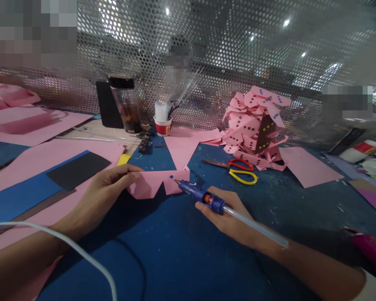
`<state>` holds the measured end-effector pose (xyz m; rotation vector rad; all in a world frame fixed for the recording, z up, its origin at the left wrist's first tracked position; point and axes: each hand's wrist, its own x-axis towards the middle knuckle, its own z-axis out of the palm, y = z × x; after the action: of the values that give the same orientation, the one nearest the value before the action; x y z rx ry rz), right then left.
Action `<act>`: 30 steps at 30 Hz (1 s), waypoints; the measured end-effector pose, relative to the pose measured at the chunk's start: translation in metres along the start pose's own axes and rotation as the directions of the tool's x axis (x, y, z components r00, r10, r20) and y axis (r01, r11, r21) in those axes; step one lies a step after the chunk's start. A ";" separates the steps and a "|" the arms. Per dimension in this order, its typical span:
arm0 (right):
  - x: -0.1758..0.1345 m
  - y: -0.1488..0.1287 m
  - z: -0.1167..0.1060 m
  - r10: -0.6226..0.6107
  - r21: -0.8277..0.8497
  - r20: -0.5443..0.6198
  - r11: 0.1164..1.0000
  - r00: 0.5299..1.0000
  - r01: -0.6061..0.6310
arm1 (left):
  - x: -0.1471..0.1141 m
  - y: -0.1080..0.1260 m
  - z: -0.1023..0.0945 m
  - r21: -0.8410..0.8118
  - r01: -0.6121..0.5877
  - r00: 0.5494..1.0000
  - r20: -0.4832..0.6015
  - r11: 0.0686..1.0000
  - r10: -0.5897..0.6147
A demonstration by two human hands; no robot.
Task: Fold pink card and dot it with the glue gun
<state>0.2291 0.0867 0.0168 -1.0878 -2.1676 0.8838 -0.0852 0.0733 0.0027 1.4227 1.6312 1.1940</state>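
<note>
My left hand (113, 184) pinches the left end of a notched strip of pink paper (147, 184) between thumb and fingers, just above the blue table. A small blue square (171, 177) sits on that strip. In my right hand (228, 213) is a blue hot glue gun (200, 194), its fingers wrapped around it and a clear glue stick (257, 228) poking out of the back. The nozzle points left, close beside the blue square; whether it touches the paper I cannot tell. Behind the strip lies a tapering pink paper piece (181, 150).
Scissors (235, 167) with red and yellow handles lie beyond my right hand. Behind them rises a heap of dotted pink paper pieces (250, 125). A paper cup (163, 125) and a dark-lidded jar (125, 104) stand near the perforated metal screen. A white cable (81, 253) crosses my left forearm.
</note>
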 end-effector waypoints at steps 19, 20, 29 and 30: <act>-0.001 0.007 0.004 -0.117 -0.093 -0.033 0.989 0.993 0.113 | 0.001 -0.001 0.001 -0.007 -0.005 1.000 0.010 1.000 0.005; -0.001 0.007 0.004 -0.115 -0.093 -0.032 0.989 0.993 0.112 | 0.002 -0.001 0.001 -0.008 -0.001 1.000 0.012 1.000 0.001; 0.001 0.007 0.004 -0.109 -0.096 -0.029 0.990 0.994 0.105 | 0.001 0.001 0.001 -0.004 0.007 1.000 0.011 1.000 -0.007; 0.001 0.007 0.004 -0.104 -0.100 -0.029 0.990 0.994 0.101 | 0.001 0.001 0.001 0.000 0.010 1.000 0.013 1.000 -0.010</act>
<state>0.2288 0.0889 0.0090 -1.0197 -2.2373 0.7151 -0.0840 0.0747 0.0037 1.4175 1.6273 1.1774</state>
